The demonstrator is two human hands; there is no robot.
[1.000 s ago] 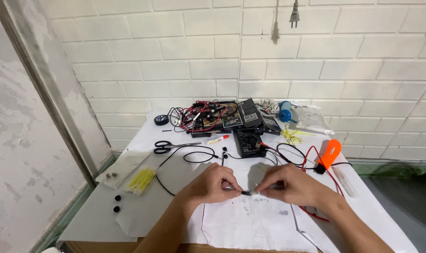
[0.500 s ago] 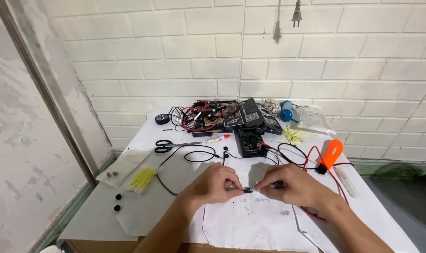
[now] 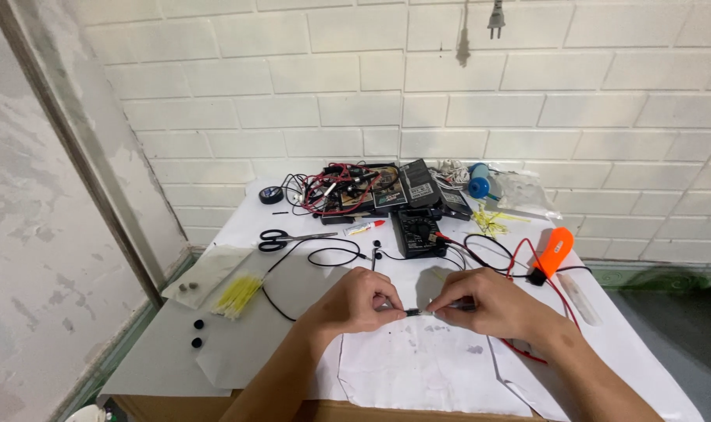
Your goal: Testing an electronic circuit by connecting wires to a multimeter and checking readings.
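My left hand and right hand are both pinched on a thin black wire stretched between them, held just above the white paper on the surface, in front of the black multimeter.

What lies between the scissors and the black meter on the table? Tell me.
In the head view, between the scissors and the black meter lies a small white tube with a red cap; a loop of black wire sits just below.
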